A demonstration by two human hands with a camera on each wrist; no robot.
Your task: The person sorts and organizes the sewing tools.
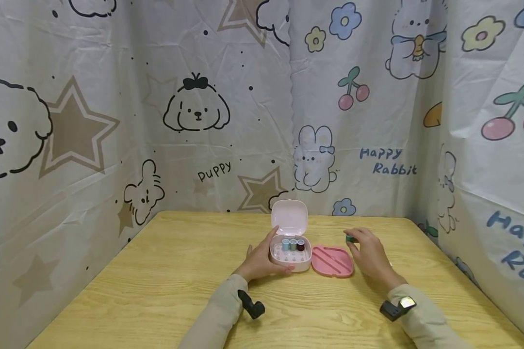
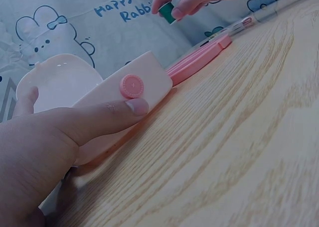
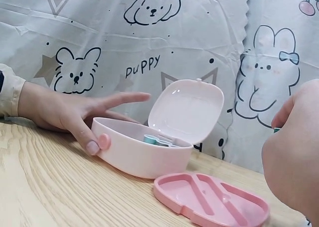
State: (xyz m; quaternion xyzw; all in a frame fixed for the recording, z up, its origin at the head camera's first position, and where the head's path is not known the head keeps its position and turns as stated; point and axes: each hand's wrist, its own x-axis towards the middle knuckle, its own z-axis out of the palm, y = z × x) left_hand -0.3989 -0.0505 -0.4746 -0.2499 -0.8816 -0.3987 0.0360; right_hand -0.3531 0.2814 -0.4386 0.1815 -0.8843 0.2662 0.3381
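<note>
An open pink box (image 1: 290, 258) stands mid-table with its lid (image 1: 289, 217) raised and three thread spools (image 1: 293, 244) inside. My left hand (image 1: 262, 258) steadies the box: the thumb (image 2: 107, 112) presses the front wall beside a round pink button (image 2: 132, 86), and the fingers (image 3: 122, 98) stretch straight along the far side. To the right of the box lies a pink tray insert (image 1: 332, 261). Beyond the insert, my right hand (image 1: 368, 249) pinches a small green spool (image 1: 350, 238) just above the table; the green spool (image 2: 167, 12) also shows between the fingertips in the left wrist view.
The light wooden table (image 1: 157, 291) is fenced on three sides by cartoon-print curtains (image 1: 201, 121). The box (image 3: 142, 156), its lid (image 3: 187, 110) and the insert (image 3: 212, 199) sit close together. Bare wood lies to the left and in front.
</note>
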